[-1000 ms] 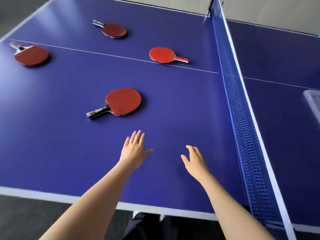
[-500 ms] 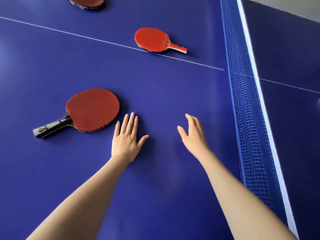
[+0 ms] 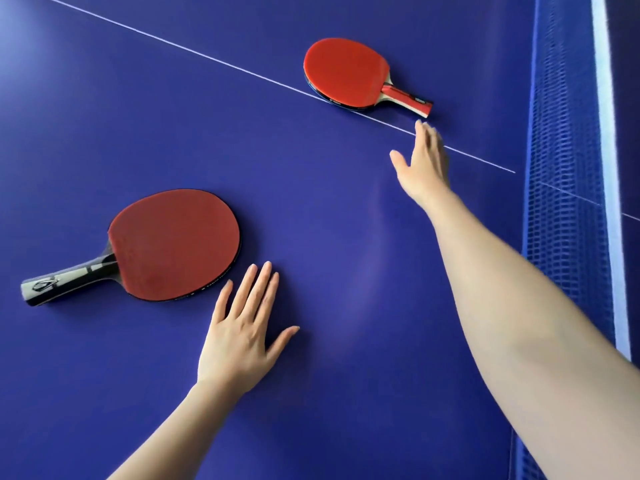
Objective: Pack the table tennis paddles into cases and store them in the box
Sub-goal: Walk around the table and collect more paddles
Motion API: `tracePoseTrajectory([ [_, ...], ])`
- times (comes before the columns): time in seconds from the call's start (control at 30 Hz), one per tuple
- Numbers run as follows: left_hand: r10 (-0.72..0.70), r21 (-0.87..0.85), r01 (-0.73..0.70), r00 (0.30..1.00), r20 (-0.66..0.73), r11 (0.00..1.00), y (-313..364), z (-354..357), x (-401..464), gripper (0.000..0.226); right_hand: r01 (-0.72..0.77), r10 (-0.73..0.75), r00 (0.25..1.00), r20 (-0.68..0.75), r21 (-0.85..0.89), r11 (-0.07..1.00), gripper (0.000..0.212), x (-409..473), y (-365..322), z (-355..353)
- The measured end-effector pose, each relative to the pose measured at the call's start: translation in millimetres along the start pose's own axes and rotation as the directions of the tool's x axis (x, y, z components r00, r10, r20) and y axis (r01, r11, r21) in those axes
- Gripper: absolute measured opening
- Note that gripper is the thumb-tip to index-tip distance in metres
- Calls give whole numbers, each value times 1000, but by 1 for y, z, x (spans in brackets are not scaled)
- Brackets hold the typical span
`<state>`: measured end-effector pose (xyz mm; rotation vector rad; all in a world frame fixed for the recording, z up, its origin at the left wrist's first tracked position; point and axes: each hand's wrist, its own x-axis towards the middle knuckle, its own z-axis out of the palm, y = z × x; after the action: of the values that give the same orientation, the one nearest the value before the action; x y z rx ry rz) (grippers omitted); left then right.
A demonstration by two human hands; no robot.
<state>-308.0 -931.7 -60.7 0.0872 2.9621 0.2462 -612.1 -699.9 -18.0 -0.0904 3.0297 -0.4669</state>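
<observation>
Head view: blue table [image 3: 311,209] w/ thin white line running diagonally across top half. Blue net [image 3: 568,168] w/ white top band along right edge.

Near paddle [image 3: 173,244], dark red face up, lying flat lower left; black/grey handle pointing left toward frame edge. Far paddle [image 3: 346,72], brighter red face up, lying flat on the white line, upper centre; red handle w/ pale side strips pointing right and down toward net side.

Left hand [image 3: 242,334] palm down low over table, fingers straight and slightly spread, thumb out to right; holding nothing. Fingertips just beside near paddle's right-hand blade edge; contact w/ blade not clear, looks apart. Touching table or hovering: can't tell.

Right hand [image 3: 420,164] stretched forward, fingers extended and relaxed, thumb splayed left; holding nothing. Fingertips just short of far paddle's handle end, small gap visible, slightly motion-blurred. Forearm crossing right side of frame, alongside net.

No cases or box in view.
</observation>
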Motion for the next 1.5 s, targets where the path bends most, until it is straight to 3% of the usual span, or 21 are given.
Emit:
tracePoseTrajectory([
  [0.27, 2, -41, -4, 999, -51, 999, 0, 0, 0, 77, -13, 9, 1000, -22, -173, 985, 67, 86, -1, 8],
  [0.47, -3, -29, 1, 998, -64, 1000, 1, -1, 2, 77, 53, -97, 984, -150, -276, 960, 39, 90, 5, 11],
  [0.6, -6, -21, 4, 998, -66, 1000, 0, 1, 1, 77, 102, -142, 980, -139, -262, 960, 40, 71, 5, 21],
  [1.0, -4, -23, 1, 994, -111, 1000, 0, 5, 0, 77, -3, 36, 980, -196, 166, 986, 34, -34, -25, 14],
  [1.3, 9, -97, -13, 999, -40, 995, 0, -4, -2, 77, -236, 372, 917, -146, 554, 798, 27, -200, -69, 12],
  [1.43, 66, -363, -133, 980, -190, 922, -24, -21, -12, 59, -322, 496, 857, -141, 606, 727, 27, -272, -85, 19],
  [1.5, 18, -353, -142, 943, -331, 925, -56, -34, -25, 50, -358, 544, 828, -136, 619, 699, 27, -306, -91, 24],
])
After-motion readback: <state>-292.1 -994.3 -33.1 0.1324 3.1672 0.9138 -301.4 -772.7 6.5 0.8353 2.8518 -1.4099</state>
